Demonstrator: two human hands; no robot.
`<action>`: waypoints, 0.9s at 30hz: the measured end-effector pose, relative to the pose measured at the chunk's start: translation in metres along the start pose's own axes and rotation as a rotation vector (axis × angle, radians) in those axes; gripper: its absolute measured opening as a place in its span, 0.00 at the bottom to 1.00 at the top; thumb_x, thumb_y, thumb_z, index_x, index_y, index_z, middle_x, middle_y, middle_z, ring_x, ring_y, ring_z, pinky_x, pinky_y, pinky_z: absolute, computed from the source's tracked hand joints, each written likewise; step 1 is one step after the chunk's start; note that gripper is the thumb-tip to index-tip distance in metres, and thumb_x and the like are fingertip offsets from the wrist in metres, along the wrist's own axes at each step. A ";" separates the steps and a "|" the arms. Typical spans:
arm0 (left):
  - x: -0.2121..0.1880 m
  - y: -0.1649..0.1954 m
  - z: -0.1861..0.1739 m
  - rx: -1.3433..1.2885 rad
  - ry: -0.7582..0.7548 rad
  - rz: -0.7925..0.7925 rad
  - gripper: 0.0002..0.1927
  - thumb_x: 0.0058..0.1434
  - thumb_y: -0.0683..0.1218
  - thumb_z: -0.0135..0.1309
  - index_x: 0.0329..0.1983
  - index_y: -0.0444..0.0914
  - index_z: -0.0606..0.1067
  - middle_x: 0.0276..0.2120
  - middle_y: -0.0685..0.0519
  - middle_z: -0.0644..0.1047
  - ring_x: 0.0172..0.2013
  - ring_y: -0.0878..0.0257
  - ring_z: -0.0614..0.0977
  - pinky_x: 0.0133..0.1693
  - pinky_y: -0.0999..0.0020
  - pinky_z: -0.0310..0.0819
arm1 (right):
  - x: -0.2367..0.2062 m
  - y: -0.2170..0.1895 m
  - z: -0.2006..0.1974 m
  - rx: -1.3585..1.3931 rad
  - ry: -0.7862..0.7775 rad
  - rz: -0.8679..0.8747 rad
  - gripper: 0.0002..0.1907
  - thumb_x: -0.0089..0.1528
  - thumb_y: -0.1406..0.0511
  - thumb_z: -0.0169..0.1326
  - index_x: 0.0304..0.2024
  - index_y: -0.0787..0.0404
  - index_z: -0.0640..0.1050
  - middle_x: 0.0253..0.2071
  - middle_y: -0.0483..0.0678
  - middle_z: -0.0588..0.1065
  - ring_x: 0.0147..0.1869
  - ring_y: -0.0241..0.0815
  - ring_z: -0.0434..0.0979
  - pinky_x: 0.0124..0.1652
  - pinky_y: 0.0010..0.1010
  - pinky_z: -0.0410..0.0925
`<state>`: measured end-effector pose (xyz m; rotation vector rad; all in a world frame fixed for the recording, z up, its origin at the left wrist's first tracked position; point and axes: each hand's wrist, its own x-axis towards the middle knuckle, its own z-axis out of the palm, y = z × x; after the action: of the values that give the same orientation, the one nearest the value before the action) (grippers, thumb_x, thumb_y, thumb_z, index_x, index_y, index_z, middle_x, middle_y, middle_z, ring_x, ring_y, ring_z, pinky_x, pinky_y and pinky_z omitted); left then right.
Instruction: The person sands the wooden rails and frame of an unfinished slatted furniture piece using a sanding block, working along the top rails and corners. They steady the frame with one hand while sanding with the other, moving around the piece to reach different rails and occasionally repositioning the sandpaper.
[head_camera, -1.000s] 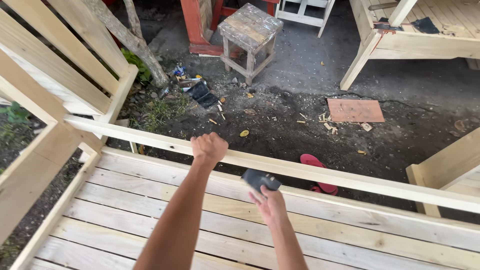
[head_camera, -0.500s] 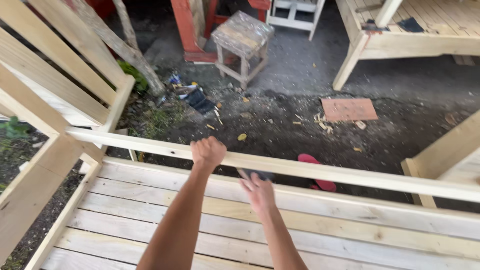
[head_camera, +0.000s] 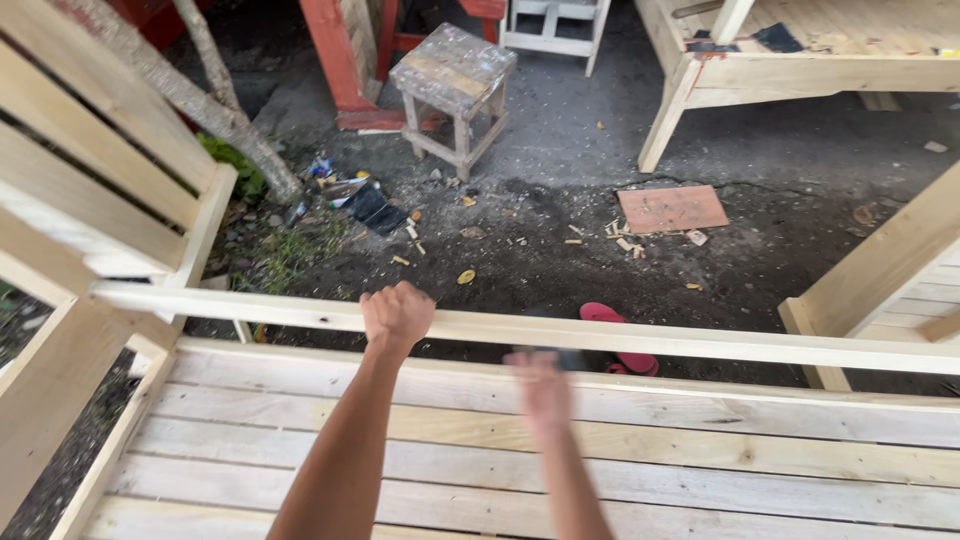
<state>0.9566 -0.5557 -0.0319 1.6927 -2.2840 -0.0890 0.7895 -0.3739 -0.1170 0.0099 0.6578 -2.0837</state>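
Observation:
My left hand (head_camera: 397, 315) is closed in a fist around a pale wooden rail (head_camera: 750, 345) that runs across the view above a slatted wooden platform (head_camera: 750, 450). To its right, my right hand (head_camera: 540, 390) is motion-blurred just below the rail, over the slats. It holds a dark-headed tool (head_camera: 570, 358), which shows only as a dark smear at the rail's lower edge. Both forearms reach up from the bottom of the frame.
A slatted wooden side panel (head_camera: 90, 180) rises at the left and a slanted post (head_camera: 880, 265) at the right. On the dirt beyond lie a red sandal (head_camera: 602, 312), a brown board (head_camera: 672, 208) and wood scraps. A worn stool (head_camera: 455, 75), a tree trunk (head_camera: 200, 100) and another wooden frame (head_camera: 800, 70) stand further back.
My right hand has moved with the dark tool up toward the rail and is now blurred. The left hand has kept its grip on the rail. The camera has shifted slightly.

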 end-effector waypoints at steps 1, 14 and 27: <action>0.000 0.000 0.000 -0.005 0.010 0.001 0.16 0.61 0.51 0.47 0.29 0.38 0.82 0.33 0.40 0.83 0.38 0.44 0.85 0.52 0.49 0.68 | 0.001 0.018 0.008 -0.096 0.001 0.094 0.12 0.66 0.65 0.50 0.50 0.63 0.68 0.51 0.53 0.71 0.59 0.56 0.75 0.61 0.57 0.69; 0.001 0.003 -0.006 -0.019 -0.106 -0.015 0.18 0.63 0.50 0.46 0.28 0.37 0.83 0.33 0.39 0.83 0.37 0.45 0.85 0.53 0.50 0.68 | 0.011 -0.079 -0.025 0.231 0.204 -0.243 0.14 0.68 0.67 0.46 0.57 0.60 0.71 0.57 0.52 0.73 0.62 0.52 0.75 0.65 0.49 0.68; 0.001 -0.002 -0.002 -0.048 -0.006 0.062 0.16 0.62 0.49 0.47 0.27 0.37 0.81 0.28 0.39 0.83 0.33 0.44 0.85 0.51 0.46 0.70 | 0.012 -0.074 -0.046 -0.077 -0.007 -0.050 0.13 0.77 0.62 0.47 0.58 0.63 0.72 0.54 0.57 0.76 0.61 0.44 0.76 0.60 0.31 0.62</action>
<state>0.9584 -0.5565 -0.0305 1.5985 -2.3182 -0.1348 0.7138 -0.3303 -0.1263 -0.0575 0.7408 -2.1035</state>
